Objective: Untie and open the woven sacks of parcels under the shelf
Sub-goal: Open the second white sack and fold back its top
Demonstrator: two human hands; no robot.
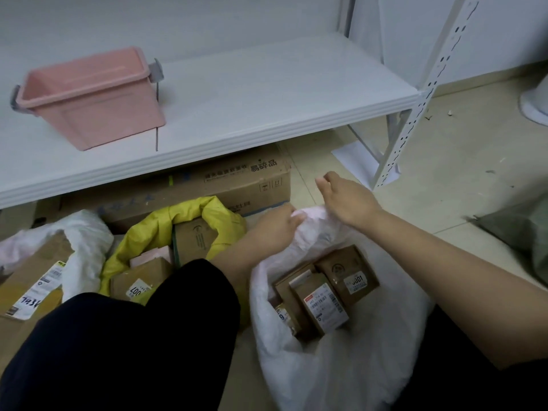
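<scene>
"Where did the camera sit?"

"On the person's head. It had one wide lens that looked forward and steeply down."

"What did it face?"

"The shelf (267,93). Its board ran across the far upper half, and its post (425,93) bowed with the lens at the far right. The floor (444,173) took the rest."

"How near was it?"

"Close. The sack (341,351) lay open just under the lens at near right. The wearer's knee (133,336) filled the near left. Both forearms reached in from the near edge, so the left hand (275,226) and right hand (347,200) sat mid-frame."

"Another angle?"

"It was the only view."
</scene>
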